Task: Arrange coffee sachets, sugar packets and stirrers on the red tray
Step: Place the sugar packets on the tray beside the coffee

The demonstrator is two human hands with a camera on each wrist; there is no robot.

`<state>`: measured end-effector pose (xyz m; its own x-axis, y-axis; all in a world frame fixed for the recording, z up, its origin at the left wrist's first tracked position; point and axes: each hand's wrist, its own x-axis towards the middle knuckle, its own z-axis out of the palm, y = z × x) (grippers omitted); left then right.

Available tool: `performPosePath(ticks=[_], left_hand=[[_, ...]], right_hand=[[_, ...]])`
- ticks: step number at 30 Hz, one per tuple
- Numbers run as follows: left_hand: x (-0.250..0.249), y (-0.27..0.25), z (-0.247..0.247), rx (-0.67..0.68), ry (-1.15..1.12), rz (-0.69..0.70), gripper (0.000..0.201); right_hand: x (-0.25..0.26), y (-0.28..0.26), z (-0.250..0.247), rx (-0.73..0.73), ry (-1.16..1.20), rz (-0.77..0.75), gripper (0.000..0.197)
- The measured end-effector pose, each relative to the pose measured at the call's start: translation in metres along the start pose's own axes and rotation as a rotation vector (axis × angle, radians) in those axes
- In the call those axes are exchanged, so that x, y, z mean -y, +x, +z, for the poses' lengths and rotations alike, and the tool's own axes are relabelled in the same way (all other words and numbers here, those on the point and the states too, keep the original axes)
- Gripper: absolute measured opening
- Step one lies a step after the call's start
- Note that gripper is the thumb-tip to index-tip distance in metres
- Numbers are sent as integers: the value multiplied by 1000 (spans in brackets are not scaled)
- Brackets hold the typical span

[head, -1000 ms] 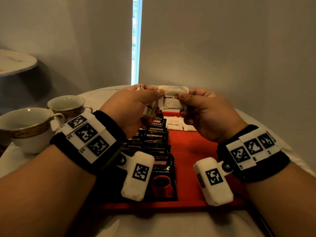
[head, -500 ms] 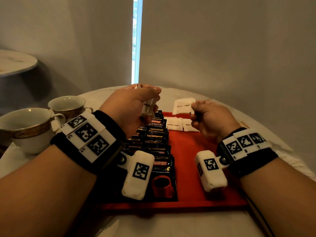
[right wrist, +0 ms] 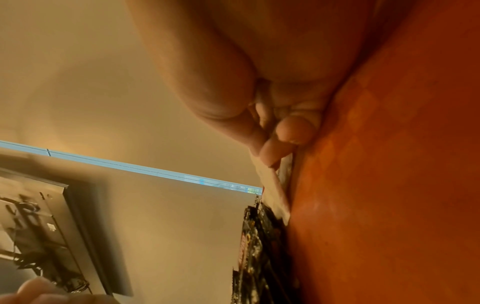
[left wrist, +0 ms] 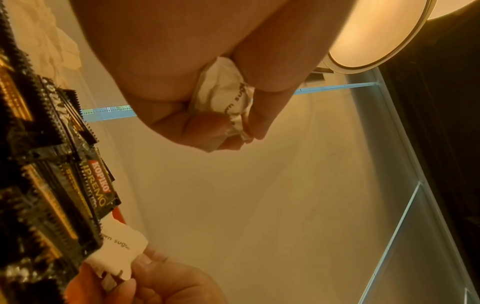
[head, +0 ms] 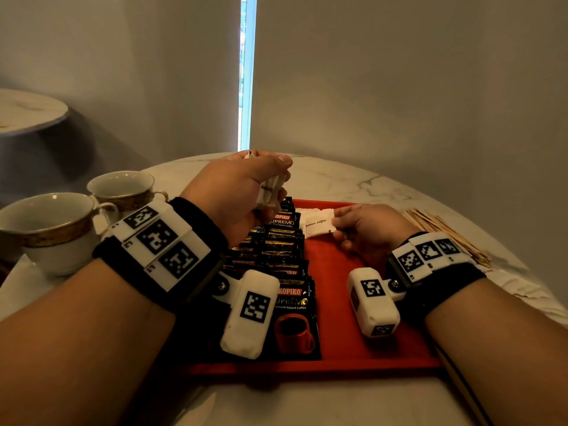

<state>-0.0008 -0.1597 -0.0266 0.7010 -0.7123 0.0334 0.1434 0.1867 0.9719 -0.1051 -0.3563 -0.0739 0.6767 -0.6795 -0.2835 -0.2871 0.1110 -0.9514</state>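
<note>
While both hands work over the red tray [head: 353, 342], the left hand [head: 242, 192] hangs above the tray's far-left corner w/ fingers curled round a crumpled bunch of white sugar packets [head: 270, 195]; the left wrist view shows that bunch [left wrist: 223, 98] squeezed between thumb and fingers, "sugar" print partly readable. Right hand [head: 365, 229] sits low at the tray's far end, thumb and forefinger pinching the right edge of one brown sugar packet [head: 316, 224], which lies on or just over the tray surface; can't tell if it's fully down. From the right wrist view the fingertips [right wrist: 270, 152] press that packet's edge close against the red surface [right wrist: 389, 185]. More white packets lie under and behind it at the tray's far edge, mostly hidden. Along the tray's left half runs an overlapping row of black Kopiko coffee sachets [head: 276, 259], near edge to far edge, the nearest one showing a red cup picture. Right half of the tray, nearer the person, is bare red. Wooden stirrers [head: 442, 232] lie in a loose pile on the marble counter [head: 353, 182], just right of the tray, off it. Two gold-banded white cups [head: 61, 229] stand on the counter well left of the tray. Both wrists carry black bands w/ white marker blocks.
</note>
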Motion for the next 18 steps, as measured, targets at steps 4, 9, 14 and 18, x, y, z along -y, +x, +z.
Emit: performPosePath(ticks=[4,9,14,18], left_hand=[[-1,0,0,0,-1,-12,15],[-1,-1,0,-5,-2,-9,16],[0,-1,1,-5,-12,-14,14],[-1,-2,3,0,-61,-30,15]], right_hand=[[0,-2,0,4,-25,-27,18],[-1,-4,1,-1,-26,-37,24],[0,-7,2,-7,-17,-34,22],[3,-10,2,-16,-25,-21,20]])
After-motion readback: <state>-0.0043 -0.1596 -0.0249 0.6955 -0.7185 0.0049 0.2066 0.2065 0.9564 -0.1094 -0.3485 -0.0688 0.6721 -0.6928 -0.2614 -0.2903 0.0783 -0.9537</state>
